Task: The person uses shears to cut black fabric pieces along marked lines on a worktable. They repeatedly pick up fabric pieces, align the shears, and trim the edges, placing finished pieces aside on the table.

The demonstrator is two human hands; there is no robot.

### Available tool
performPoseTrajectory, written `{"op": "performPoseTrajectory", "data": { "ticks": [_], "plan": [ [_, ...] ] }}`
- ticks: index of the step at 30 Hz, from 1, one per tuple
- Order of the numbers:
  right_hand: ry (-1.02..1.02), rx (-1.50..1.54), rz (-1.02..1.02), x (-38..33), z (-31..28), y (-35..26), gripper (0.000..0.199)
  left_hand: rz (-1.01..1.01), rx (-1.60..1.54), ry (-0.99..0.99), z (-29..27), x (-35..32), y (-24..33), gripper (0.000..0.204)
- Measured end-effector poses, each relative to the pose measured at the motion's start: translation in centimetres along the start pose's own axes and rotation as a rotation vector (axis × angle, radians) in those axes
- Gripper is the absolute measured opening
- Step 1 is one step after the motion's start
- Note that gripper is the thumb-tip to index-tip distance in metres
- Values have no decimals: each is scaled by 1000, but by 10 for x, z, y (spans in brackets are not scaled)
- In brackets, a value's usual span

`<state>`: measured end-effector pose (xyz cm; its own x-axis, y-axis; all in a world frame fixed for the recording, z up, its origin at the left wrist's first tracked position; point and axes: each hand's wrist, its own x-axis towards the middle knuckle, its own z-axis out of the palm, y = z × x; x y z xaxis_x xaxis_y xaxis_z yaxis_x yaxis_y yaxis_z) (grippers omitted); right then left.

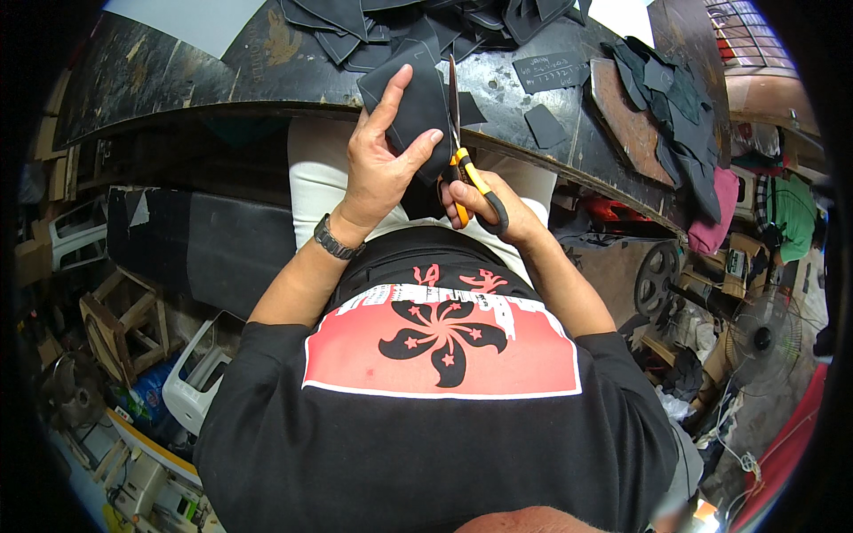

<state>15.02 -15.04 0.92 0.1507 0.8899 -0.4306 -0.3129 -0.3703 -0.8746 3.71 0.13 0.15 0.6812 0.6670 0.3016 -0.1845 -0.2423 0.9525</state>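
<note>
My left hand (382,164) grips a flat black sheet piece (404,98), perhaps leather or a similar material, with the thumb and a finger pressed on its face. Over the table's near edge, the piece is held up toward the scissors. My right hand (493,204) is wrapped round the yellow and black handles of the scissors (469,173). Their blades (454,98) point away from me along the right edge of the black piece. Whether the blades bite into the material cannot be made out.
A dark worktable (195,93) spans the far side. Cut black pieces (355,27) pile at its back middle. A marked black piece (546,73) and a small one (544,126) lie right, beside a brown board (631,120) and more black pieces (680,107). A fan (762,338) stands right.
</note>
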Motion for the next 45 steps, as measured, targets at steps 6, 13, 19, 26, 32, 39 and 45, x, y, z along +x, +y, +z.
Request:
{"op": "performPoseTrajectory", "data": {
  "ticks": [6,13,19,26,32,39,45],
  "plan": [
    [85,17,86,-4,3,10,41,-4,-29,-25,-3,1,-1,68],
    [134,-4,110,-7,8,12,40,-16,-35,7,-3,1,-3,69],
    [118,42,79,-5,7,13,34,-23,-49,-17,-3,0,-2,69],
    [139,-10,145,-9,9,10,40,-26,15,-39,-2,-3,-5,71],
    [146,-10,163,-9,7,9,39,-13,49,-38,-3,-4,-7,70],
    [19,279,110,-5,-2,7,40,-77,69,-66,-11,-7,-2,41],
    [25,168,117,-6,-9,3,35,-65,-118,23,-23,1,4,29]
  ]
}}
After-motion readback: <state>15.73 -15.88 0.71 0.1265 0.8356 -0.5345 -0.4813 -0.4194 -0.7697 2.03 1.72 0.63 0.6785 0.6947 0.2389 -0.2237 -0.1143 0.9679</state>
